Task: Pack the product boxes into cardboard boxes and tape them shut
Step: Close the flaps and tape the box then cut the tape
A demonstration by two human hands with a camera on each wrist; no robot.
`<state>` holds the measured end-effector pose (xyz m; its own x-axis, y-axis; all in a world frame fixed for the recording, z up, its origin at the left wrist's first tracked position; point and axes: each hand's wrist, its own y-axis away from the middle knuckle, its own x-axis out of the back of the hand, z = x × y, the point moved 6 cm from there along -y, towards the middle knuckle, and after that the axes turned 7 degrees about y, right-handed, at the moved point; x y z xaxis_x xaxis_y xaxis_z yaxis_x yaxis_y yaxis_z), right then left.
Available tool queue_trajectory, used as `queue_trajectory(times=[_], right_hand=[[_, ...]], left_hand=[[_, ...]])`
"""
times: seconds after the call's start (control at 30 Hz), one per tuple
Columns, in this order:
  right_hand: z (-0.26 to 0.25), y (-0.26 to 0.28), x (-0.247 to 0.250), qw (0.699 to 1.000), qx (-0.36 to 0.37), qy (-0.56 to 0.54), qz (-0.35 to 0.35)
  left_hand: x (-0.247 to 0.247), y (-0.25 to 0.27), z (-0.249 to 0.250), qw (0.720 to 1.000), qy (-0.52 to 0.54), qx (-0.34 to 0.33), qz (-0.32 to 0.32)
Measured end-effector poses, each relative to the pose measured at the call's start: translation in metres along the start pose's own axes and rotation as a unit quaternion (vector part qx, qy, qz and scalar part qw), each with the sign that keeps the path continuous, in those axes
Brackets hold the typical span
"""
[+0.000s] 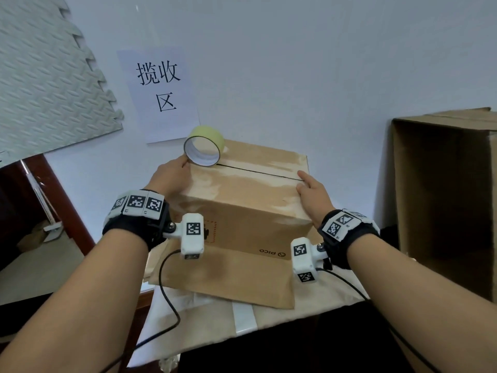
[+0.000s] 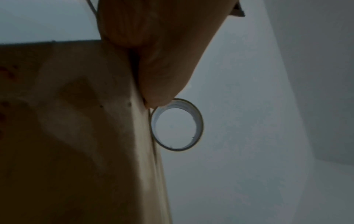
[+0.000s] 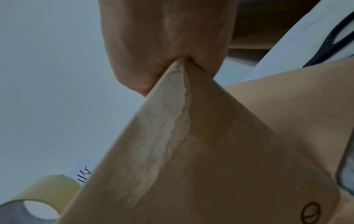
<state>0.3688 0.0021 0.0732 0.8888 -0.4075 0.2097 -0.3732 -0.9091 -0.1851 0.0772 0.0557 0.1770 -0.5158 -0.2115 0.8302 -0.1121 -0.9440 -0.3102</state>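
Brown cardboard box [image 1: 242, 205] with "PICO" printed on its near side sits mid-tabletop, on a flattened sheet of brown cardboard [image 1: 223, 284] spread over the white tabletop [image 1: 244, 319]. Top flaps are down; the dark seam [image 1: 258, 172] between them runs left to right, with pale torn patches on the cardboard either side of it.

Roll of yellowish packing tape with a white core [image 1: 204, 148] stands on its rim at the far-left end of the box top, over the seam's left end.

Your left hand [image 1: 172, 172] lies against the box's upper left edge, fingers extended, fingertips touching the rim of the tape roll; no grip shows in either view.

Your right hand [image 1: 312, 191] rests on the near-right corner of the box top, thumb on top, index finger straight and pressing at the seam's right end. Wrist view shows the corner wedged into the palm.

Tall open brown carton [image 1: 443, 200] stands at the right edge of the tabletop. White paper sign with black characters [image 1: 158, 92] hangs on the wall behind. Grey foam mat [image 1: 48, 76] is on the wall upper left.
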Motion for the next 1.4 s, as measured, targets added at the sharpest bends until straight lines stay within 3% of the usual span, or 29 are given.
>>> queue_trajectory(times=[0.17, 0.4, 0.57, 0.87, 1.03, 1.13, 1.2, 1.3, 1.4], right_hand=[[-0.004, -0.007, 0.001, 0.999, 0.013, 0.030, 0.015], [0.018, -0.025, -0.009, 0.996, -0.033, 0.077, -0.035], [0.013, -0.036, -0.009, 0.991, -0.010, 0.118, -0.054], [0.011, -0.048, -0.015, 0.988, -0.004, 0.150, -0.032], [0.015, -0.048, -0.016, 0.990, 0.001, 0.136, -0.025], [0.015, -0.048, -0.020, 0.990, 0.007, 0.137, -0.031], [0.014, -0.046, -0.020, 0.989, 0.009, 0.142, -0.036], [0.011, -0.044, -0.018, 0.984, 0.022, 0.169, -0.046], [0.006, -0.042, -0.015, 0.977, 0.049, 0.193, -0.073]], left_hand=[[-0.015, -0.024, -0.004, 1.000, 0.018, -0.002, -0.021], [-0.046, -0.057, -0.018, 0.997, 0.016, 0.017, -0.072], [-0.071, -0.071, -0.043, 0.995, 0.002, 0.052, -0.080], [-0.074, -0.077, -0.056, 0.999, -0.032, 0.037, 0.011], [-0.075, -0.057, -0.041, 0.988, -0.143, 0.053, 0.001], [-0.079, -0.037, -0.004, 0.980, -0.188, -0.043, -0.048], [-0.090, -0.018, 0.026, 0.975, -0.139, -0.104, -0.139], [-0.106, 0.006, 0.055, 0.950, -0.117, -0.101, -0.271], [-0.112, 0.019, 0.068, 0.934, -0.159, -0.096, -0.306]])
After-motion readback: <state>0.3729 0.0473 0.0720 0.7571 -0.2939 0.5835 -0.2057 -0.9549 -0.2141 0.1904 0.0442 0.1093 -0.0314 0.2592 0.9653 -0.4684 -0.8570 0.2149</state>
